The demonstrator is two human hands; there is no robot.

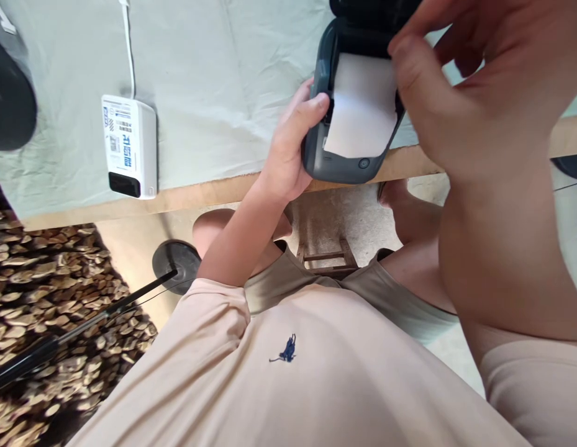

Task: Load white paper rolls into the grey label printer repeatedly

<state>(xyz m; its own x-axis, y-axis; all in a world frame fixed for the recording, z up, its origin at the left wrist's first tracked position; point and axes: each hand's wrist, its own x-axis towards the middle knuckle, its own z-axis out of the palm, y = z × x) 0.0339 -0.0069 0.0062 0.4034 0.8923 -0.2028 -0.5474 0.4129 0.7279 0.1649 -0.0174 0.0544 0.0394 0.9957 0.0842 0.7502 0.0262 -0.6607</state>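
Note:
My left hand [292, 139] is wrapped round a dark grey portable label printer [335, 166], its thumb over the left rim. The printer is held at the table's front edge, tilted toward me. Its black lid [369, 7] stands raised at the far side. A strip of white paper [360, 115] lies across the opening and hangs over the front. My right hand [456, 81] is above the printer's right side, thumb and index finger pinched together by the lid and the paper's upper right corner. What they pinch, if anything, is hidden.
A white power bank [130, 146] with a cable [128, 49] lies on the light green tablecloth [199, 74], left of the printer. A dark rounded object [9, 93] is at the far left. Below stand a black pole with a round base [164, 264], stacked firewood [50, 298] and a wooden stool [325, 256].

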